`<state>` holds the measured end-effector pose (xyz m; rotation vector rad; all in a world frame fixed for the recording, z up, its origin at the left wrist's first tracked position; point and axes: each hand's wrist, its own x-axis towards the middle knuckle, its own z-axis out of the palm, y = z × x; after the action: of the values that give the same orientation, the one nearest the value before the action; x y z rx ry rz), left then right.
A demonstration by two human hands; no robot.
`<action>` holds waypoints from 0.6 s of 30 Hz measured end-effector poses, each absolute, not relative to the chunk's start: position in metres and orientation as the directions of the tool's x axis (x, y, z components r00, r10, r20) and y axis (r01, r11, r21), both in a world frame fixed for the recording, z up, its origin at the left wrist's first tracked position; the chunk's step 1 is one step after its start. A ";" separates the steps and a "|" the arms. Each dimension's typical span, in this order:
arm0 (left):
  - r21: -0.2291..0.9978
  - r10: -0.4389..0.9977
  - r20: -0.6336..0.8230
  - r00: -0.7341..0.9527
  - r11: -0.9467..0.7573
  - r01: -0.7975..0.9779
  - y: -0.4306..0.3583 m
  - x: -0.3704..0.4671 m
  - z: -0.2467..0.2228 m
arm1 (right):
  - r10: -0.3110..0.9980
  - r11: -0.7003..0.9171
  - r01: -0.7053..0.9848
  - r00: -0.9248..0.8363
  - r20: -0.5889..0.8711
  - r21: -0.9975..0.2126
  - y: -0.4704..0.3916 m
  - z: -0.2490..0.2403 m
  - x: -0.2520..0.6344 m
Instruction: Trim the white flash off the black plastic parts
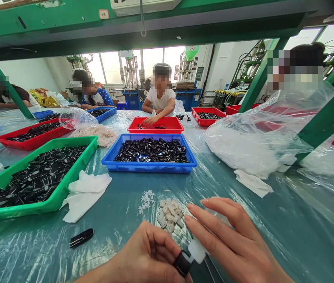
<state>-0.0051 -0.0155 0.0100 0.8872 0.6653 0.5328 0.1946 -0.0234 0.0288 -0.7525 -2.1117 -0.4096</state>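
My left hand (152,255) grips a small black part (182,263) between thumb and fingers at the bottom middle. Against its right side is a white plastic piece (196,251). My right hand (231,239) reaches over from the right, fingers stretched and slightly apart, beside the white piece; its thumb is hidden, and whether it holds anything cannot be made out. Just beyond my hands lies a pile of cream-coloured pieces (170,214), with a smaller heap of tiny white bits (147,201) to its left. One black part (81,238) rests alone at left.
A blue tray (149,168) and a green tray (63,192) hold many black parts. White cloths (85,192) lie nearby. Clear bags (243,149) and a slanted green post (326,114) stand right. Across the table, a person (161,96) reaches into a red tray (172,125).
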 end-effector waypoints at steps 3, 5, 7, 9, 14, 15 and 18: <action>0.838 0.664 -0.314 0.679 0.530 -0.131 -0.016 -0.005 0.010 | 0.378 0.769 0.639 -0.474 0.795 0.015 -0.023 0.029 0.195; 0.836 0.663 -0.324 0.675 0.534 -0.123 -0.016 -0.005 0.011 | 0.379 0.772 0.636 -0.470 0.797 0.008 -0.023 0.029 0.196; 0.835 0.662 -0.328 0.674 0.537 -0.121 -0.017 -0.005 0.012 | 0.382 0.773 0.634 -0.472 0.795 0.005 -0.023 0.029 0.196; 0.835 0.656 -0.324 0.681 0.537 -0.119 -0.017 -0.005 0.013 | 0.384 0.773 0.634 -0.475 0.792 0.006 -0.023 0.029 0.196; 0.835 0.651 -0.311 0.693 0.535 -0.129 -0.016 -0.006 0.011 | 0.381 0.770 0.638 -0.482 0.789 0.018 -0.022 0.029 0.196; 0.837 0.650 -0.307 0.695 0.532 -0.128 -0.016 -0.006 0.011 | 0.383 0.766 0.642 -0.483 0.788 0.021 -0.022 0.029 0.196; 0.843 0.653 -0.306 0.693 0.524 -0.121 -0.017 -0.007 0.010 | 0.386 0.766 0.642 -0.489 0.782 0.023 -0.022 0.029 0.197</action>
<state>-0.0066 -0.0169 0.0101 0.9091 0.6647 0.5060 0.1967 -0.0221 0.0288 -0.7647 -2.1413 -0.3993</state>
